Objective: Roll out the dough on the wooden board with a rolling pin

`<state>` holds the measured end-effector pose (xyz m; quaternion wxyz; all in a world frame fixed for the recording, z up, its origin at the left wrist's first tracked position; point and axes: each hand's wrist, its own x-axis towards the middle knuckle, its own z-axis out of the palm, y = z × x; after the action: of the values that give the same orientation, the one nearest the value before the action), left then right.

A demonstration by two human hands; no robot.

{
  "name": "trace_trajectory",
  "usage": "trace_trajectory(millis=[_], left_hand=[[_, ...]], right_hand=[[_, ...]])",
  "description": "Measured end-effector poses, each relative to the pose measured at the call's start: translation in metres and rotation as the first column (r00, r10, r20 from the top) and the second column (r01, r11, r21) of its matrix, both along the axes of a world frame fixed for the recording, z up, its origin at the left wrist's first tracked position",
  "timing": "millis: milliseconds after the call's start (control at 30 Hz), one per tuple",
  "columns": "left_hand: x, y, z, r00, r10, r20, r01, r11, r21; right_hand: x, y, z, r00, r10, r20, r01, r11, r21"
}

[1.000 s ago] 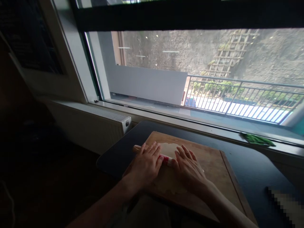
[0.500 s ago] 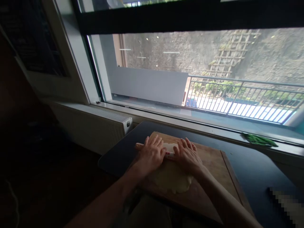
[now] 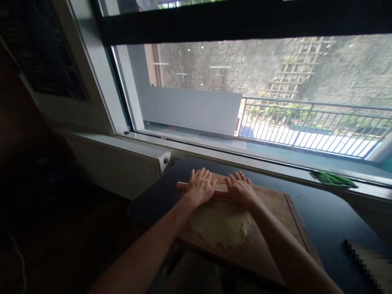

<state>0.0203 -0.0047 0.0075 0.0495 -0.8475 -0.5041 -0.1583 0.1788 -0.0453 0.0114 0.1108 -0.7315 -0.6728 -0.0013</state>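
Observation:
My left hand (image 3: 201, 188) lies palm down on a wooden rolling pin (image 3: 222, 194), fingers stretched forward past it. Beside it, my right hand (image 3: 241, 190) rests flat on the pin's other half, its fingers also extended. The pin's left end sticks out beyond my left hand; its right end is hidden under my right hand and wrist. Beneath the pin spreads a thin, pale sheet of dough (image 3: 221, 223) with an uneven near edge. The dough lies on a wooden board (image 3: 272, 206), and part of its far side is covered by my hands.
The board rests on a dark table (image 3: 324, 214) with rounded corners. A green cloth (image 3: 333, 179) lies on the windowsill at right. A pixelated object (image 3: 369, 261) is at the table's right edge. To the left stands a white radiator (image 3: 122, 163) below the large window.
Both hands have moved slightly forward, away from me, and the rolling pin has rolled with them. More of the dough's near part is uncovered.

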Motion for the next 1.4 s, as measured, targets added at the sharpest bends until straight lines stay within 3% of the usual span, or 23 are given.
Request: trace_trajectory(millis=[100,167,233,333,400,500,567,633,733,833,900,1067,1133,1200,1267,1400], left_hand=[[-0.027,-0.052,-0.014,0.995,-0.095,0.01,0.093,0.987,0.131],[-0.046,-0.087,-0.02,0.99,-0.14,0.009,0.137,0.979,0.15],[-0.055,-0.103,-0.021,0.986,-0.167,0.003,0.164,0.974,0.154],[-0.045,-0.079,-0.019,0.989,-0.149,-0.008,0.149,0.977,0.152],[-0.026,-0.041,-0.014,0.997,-0.082,-0.009,0.083,0.987,0.141],[-0.001,0.009,-0.001,0.999,0.001,-0.037,-0.001,1.0,0.019],[0.003,0.017,0.002,0.999,0.004,-0.049,-0.005,1.0,-0.022],[-0.007,-0.001,-0.004,0.998,-0.035,-0.042,0.036,0.999,0.029],[-0.036,-0.055,-0.017,0.993,-0.117,-0.021,0.119,0.982,0.144],[-0.054,-0.087,-0.021,0.987,-0.16,-0.018,0.161,0.973,0.166],[-0.05,-0.079,-0.019,0.988,-0.151,-0.023,0.153,0.976,0.158],[-0.011,-0.003,-0.006,1.0,0.01,-0.024,-0.008,0.998,0.068],[-0.005,0.008,-0.001,0.999,0.02,-0.025,-0.02,0.999,0.037],[-0.013,-0.006,-0.004,0.999,-0.031,-0.019,0.032,0.997,0.076],[-0.029,-0.038,-0.013,0.993,-0.114,-0.015,0.114,0.984,0.134],[-0.057,-0.089,-0.021,0.978,-0.208,-0.017,0.208,0.97,0.128]], right_hand=[[-0.011,-0.054,-0.017,0.992,0.118,0.047,-0.122,0.988,0.09],[-0.018,-0.09,-0.024,0.977,0.205,0.06,-0.211,0.97,0.119],[-0.021,-0.106,-0.024,0.966,0.253,0.049,-0.257,0.96,0.113],[-0.017,-0.08,-0.019,0.979,0.2,0.046,-0.204,0.974,0.104],[-0.01,-0.042,-0.01,0.994,0.103,0.031,-0.105,0.992,0.072],[-0.002,0.005,0.004,1.0,-0.005,-0.018,0.005,1.0,-0.029],[-0.001,0.01,0.005,0.999,-0.012,-0.032,0.011,0.998,-0.058],[-0.005,-0.01,-0.003,0.999,0.037,-0.012,-0.037,0.999,-0.003],[-0.016,-0.063,-0.02,0.984,0.169,0.048,-0.173,0.98,0.096],[-0.022,-0.093,-0.024,0.966,0.249,0.069,-0.256,0.96,0.114],[-0.02,-0.081,-0.021,0.974,0.216,0.065,-0.222,0.969,0.11],[-0.011,-0.001,-0.001,1.0,-0.001,-0.001,0.001,1.0,0.003],[-0.01,0.009,0.003,1.0,-0.016,-0.019,0.016,1.0,-0.017],[-0.013,-0.007,-0.003,0.999,0.032,0.002,-0.032,0.999,0.039],[-0.015,-0.042,-0.014,0.991,0.129,0.045,-0.133,0.984,0.121],[-0.009,-0.102,-0.028,0.936,0.34,0.088,-0.351,0.916,0.194]])
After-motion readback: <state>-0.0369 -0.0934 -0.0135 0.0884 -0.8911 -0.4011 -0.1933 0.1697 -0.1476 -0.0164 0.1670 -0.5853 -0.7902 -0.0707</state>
